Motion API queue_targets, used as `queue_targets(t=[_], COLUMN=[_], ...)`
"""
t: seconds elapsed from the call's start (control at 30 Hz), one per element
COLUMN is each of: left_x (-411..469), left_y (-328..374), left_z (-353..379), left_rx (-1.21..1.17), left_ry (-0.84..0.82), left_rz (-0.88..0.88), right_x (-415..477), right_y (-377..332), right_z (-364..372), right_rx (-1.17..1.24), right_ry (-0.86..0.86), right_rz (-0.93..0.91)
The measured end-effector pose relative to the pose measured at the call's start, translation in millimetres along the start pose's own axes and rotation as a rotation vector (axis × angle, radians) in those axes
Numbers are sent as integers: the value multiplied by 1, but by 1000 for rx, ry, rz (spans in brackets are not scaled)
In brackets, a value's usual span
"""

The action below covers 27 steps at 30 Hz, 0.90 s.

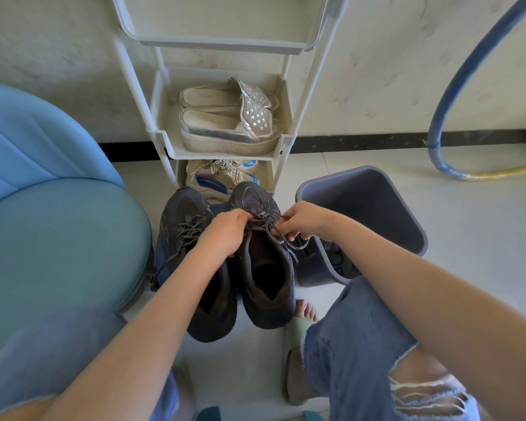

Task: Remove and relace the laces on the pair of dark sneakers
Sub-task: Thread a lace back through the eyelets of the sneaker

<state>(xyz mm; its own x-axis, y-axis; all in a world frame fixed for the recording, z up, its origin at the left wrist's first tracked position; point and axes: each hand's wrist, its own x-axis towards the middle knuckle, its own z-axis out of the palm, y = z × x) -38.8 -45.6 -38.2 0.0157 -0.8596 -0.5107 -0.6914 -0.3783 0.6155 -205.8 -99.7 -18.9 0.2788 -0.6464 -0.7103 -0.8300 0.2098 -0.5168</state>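
Two dark sneakers (257, 197); one's speckled lace (281, 240) in left hand (225, 233), right hand (304, 221).

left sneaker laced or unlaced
Laced. The left sneaker has grey laces criss-crossed over its tongue; whether the ends are tied cannot be told.

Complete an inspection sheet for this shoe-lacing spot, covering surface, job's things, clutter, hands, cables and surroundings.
Surface: pale floor; what the sneakers stand on is mostly hidden.
Job's things: left sneaker laced; right sneaker with its lace being handled, one end trailing off the side.
Clutter: grey bin beside the right sneaker.
Hands: left hand and right hand both grip the lace over the right sneaker.
Cables: nothing seen; a blue hose curves along the wall.
Surroundings: white shoe rack holding silver slippers; blue chair on the left.
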Motion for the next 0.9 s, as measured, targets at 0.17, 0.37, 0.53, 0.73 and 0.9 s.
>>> queue_targets(t=[0.17,0.37,0.53,0.73,0.9], left_x=[7,11,8,6,7], left_y=[-5,-6,-6,-3,-2], left_z=[-1,6,8,7,4], left_rx=[206,199,303,373,216], left_ry=[188,322,383,377,292], left_rz=[74,214,275,276,206], right_x=[2,3,4,2,4], right_y=[2,2,0,0,0], right_z=[1,2,4,1,-2], right_rx=[-48,-59,-96,-75,-50], right_ry=[12,-12,-29,4,32], right_rz=[-26,-62,-81,-102,-92])
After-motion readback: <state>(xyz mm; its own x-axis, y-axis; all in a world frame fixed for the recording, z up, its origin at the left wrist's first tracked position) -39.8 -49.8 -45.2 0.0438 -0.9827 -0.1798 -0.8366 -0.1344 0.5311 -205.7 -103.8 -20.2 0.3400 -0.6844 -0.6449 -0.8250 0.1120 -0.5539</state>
